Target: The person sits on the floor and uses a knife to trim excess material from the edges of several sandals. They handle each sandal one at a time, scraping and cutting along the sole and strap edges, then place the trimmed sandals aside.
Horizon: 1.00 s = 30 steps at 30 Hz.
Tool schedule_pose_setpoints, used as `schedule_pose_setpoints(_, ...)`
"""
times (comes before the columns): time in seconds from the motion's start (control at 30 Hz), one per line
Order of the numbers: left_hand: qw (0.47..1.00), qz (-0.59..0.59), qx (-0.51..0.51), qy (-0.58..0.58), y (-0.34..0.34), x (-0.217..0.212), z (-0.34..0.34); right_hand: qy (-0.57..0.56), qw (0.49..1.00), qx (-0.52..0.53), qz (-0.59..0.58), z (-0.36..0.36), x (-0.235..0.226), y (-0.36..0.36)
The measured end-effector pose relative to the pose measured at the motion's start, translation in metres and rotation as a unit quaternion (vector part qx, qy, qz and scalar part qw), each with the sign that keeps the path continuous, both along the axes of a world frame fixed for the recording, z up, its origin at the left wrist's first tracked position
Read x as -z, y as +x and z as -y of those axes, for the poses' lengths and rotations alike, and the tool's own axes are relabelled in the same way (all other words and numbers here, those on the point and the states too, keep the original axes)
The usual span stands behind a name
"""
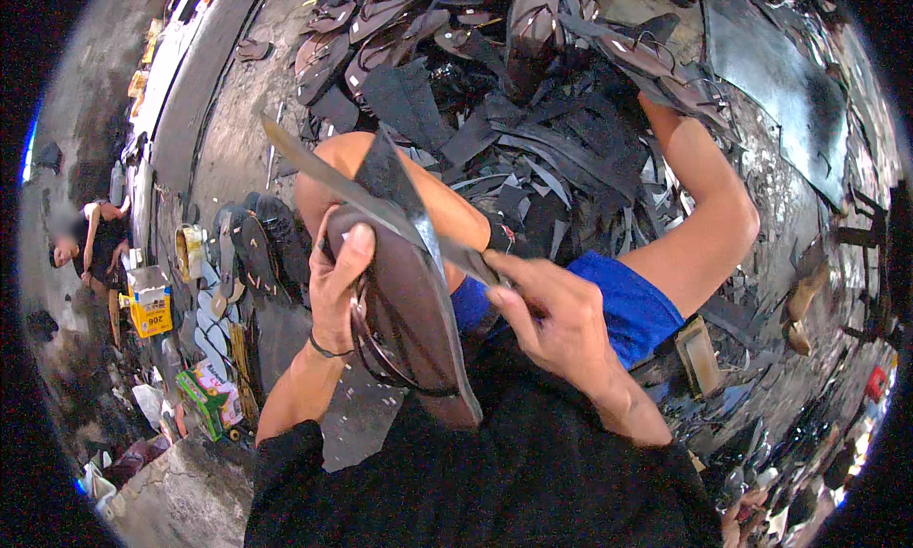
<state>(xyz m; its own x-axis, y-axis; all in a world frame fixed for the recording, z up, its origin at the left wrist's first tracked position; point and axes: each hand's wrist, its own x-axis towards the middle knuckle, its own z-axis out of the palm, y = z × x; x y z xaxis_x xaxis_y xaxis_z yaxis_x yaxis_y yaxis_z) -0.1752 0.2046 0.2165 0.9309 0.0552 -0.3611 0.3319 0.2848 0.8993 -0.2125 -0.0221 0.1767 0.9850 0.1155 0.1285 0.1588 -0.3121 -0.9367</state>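
My left hand (338, 282) grips a dark brown flip-flop sandal (418, 329) by its edge, thumb on top, holding it upright over my lap. My right hand (556, 315) is closed on the handle of a long knife (352, 191), whose blade runs up and to the left across the top of the sandal. A black offcut (395, 177) stands up along the blade at the sandal's upper edge. Both my knees are bare and raised behind the sandal.
A heap of black rubber strips and scraps (542, 139) lies on the ground ahead, with several finished sandals (380, 25) beyond it. More sandals (252, 248) lie at left. Small boxes (152, 305) and a seated person (90, 239) are at far left.
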Motion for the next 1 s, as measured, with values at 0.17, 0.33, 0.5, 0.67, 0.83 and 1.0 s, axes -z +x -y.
schedule_pose_setpoints(0.17,0.993,0.011,0.108,0.051,0.014,-0.006,-0.016,0.129,0.989,-0.056,-0.054,-0.005,-0.023,0.062)
schedule_pose_setpoints(0.33,0.987,0.017,0.128,0.1,0.015,-0.011,-0.032,0.048,0.985,-0.063,-0.154,0.036,-0.016,-0.007)
schedule_pose_setpoints(0.5,0.991,-0.027,0.121,0.047,-0.025,0.004,-0.021,-0.026,0.99,-0.097,-0.1,0.067,-0.011,-0.035)
schedule_pose_setpoints(0.67,0.953,-0.078,0.276,0.096,-0.016,-0.008,-0.016,-0.055,0.984,-0.144,-0.085,0.064,-0.035,-0.006)
schedule_pose_setpoints(0.83,0.944,-0.052,0.288,0.149,-0.025,-0.008,-0.013,-0.07,0.969,-0.209,-0.112,0.052,-0.054,0.022)
schedule_pose_setpoints(1.0,0.879,0.038,0.444,0.171,0.001,-0.03,0.018,-0.014,0.967,-0.249,-0.055,0.019,-0.035,0.052)
